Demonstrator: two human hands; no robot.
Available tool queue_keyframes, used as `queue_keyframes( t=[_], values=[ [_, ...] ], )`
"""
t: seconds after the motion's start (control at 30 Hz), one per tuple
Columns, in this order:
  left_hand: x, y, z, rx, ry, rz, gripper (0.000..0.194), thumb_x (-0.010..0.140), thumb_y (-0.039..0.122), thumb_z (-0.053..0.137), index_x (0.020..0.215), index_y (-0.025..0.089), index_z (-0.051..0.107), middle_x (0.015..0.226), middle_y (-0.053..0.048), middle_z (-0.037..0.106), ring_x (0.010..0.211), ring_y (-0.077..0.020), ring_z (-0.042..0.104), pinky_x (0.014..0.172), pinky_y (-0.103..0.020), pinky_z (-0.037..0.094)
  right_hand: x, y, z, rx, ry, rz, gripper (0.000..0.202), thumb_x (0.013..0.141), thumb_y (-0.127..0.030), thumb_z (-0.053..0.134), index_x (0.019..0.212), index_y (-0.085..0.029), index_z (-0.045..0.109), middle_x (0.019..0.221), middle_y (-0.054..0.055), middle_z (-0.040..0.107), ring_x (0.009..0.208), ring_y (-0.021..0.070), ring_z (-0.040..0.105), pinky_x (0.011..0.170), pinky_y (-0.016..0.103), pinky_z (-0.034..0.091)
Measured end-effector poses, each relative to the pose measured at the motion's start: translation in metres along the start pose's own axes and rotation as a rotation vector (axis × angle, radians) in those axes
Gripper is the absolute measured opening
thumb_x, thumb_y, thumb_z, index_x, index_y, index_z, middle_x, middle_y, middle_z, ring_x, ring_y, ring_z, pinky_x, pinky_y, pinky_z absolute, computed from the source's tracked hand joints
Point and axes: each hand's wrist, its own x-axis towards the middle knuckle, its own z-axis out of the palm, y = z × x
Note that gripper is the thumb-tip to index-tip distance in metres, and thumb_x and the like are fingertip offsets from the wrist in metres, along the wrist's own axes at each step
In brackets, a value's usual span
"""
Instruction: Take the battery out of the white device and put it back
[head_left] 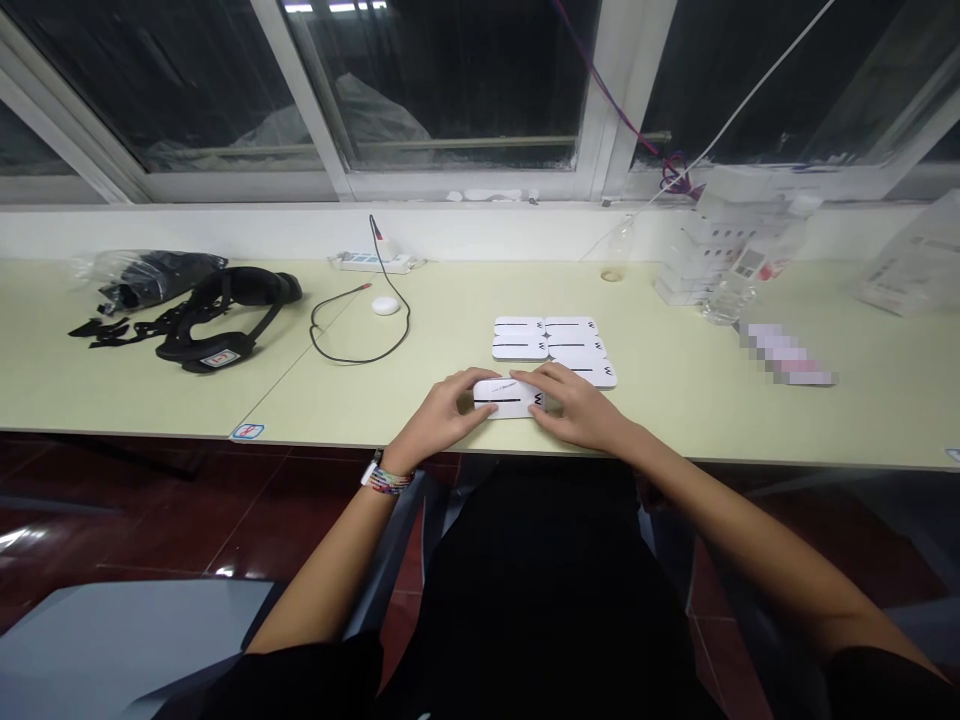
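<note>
Left hand (441, 415) and right hand (585, 410), grip snug on white round-cornered card (504, 393); flat rounded cards (571, 347) at one o'clock.

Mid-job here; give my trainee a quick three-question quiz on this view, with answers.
1. True or false: the black headset lies left of the black cable.
2. What do the left grip and right grip hold between them?
3. What runs along the answer to question 2?
A) a red circle
B) a black line
C) a green star

Key: 1. True. 2. A white rectangular piece. 3. B.
</note>
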Motion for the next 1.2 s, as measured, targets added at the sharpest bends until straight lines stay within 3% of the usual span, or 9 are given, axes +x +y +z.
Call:
queue_keyframes(
  t=[0.2,0.37,0.57,0.63,0.77,0.97,1.2],
  values=[
    [0.002,-0.006,0.004,0.159,-0.039,-0.039,0.035,0.106,0.046,0.069,0.136,0.028,0.069,0.128,-0.008,0.071,0.127,-0.0325,0.060,0.119,-0.056,0.044,0.016,-0.002,0.000,-0.159,-0.149,-0.034,0.060,0.091,-0.029,0.074,0.151,-0.020,0.065,0.133,0.018,0.067,0.124,0.0384,0.060,0.105,0.063,0.058],
    [0.000,-0.005,0.004,0.132,-0.019,-0.045,0.036,0.115,0.046,0.052,0.144,0.029,0.064,0.145,-0.008,0.065,0.140,-0.0319,0.055,0.126,-0.054,0.038,0.029,0.006,0.001,-0.017,-0.250,-0.058,0.048,0.090,-0.025,0.074,0.137,-0.023,0.072,0.124,0.012,0.070,0.115,0.0318,0.065,0.099,0.051,0.059],
    [0.002,-0.009,0.005,0.028,0.056,-0.080,0.053,0.116,0.046,0.050,0.166,0.030,0.043,0.162,-0.011,0.053,0.152,-0.0299,0.052,0.131,-0.050,0.039,0.083,0.059,-0.021,-0.016,-0.229,0.075,0.048,0.087,-0.032,0.077,0.133,-0.021,0.073,0.133,0.014,0.071,0.124,0.0346,0.066,0.106,0.051,0.053],
    [0.002,-0.012,0.006,0.057,0.024,-0.069,0.053,0.114,0.043,0.053,0.165,0.030,0.047,0.164,-0.011,0.051,0.155,-0.0306,0.051,0.133,-0.050,0.039,0.109,0.083,-0.028,-0.058,-0.206,0.180,0.043,0.084,-0.027,0.076,0.127,-0.020,0.075,0.131,0.014,0.073,0.121,0.0351,0.067,0.106,0.052,0.053],
    [0.001,-0.013,0.007,0.187,-0.044,-0.078,0.046,0.111,0.037,0.055,0.156,0.026,0.061,0.171,-0.012,0.046,0.161,-0.0342,0.043,0.136,-0.055,0.035,0.145,0.127,-0.031,-0.025,-0.300,0.356,0.044,0.081,-0.022,0.077,0.125,-0.021,0.076,0.137,0.013,0.073,0.127,0.0350,0.066,0.108,0.048,0.053],
    [-0.001,-0.012,0.008,0.235,-0.072,-0.081,0.043,0.110,0.033,0.057,0.152,0.028,0.065,0.172,-0.010,0.048,0.162,-0.0340,0.043,0.135,-0.058,0.037,0.164,0.165,-0.024,0.032,-0.309,0.453,0.044,0.084,-0.024,0.080,0.127,-0.023,0.079,0.141,0.014,0.073,0.130,0.0349,0.067,0.113,0.050,0.053],
    [0.000,-0.013,0.010,0.258,-0.072,-0.059,0.041,0.110,0.031,0.056,0.149,0.024,0.067,0.168,-0.012,0.053,0.159,-0.0338,0.044,0.133,-0.059,0.038,0.172,0.177,-0.025,0.089,-0.361,0.462,0.038,0.084,-0.021,0.078,0.121,-0.024,0.084,0.132,0.011,0.079,0.120,0.0318,0.070,0.109,0.047,0.055]
  ],
)
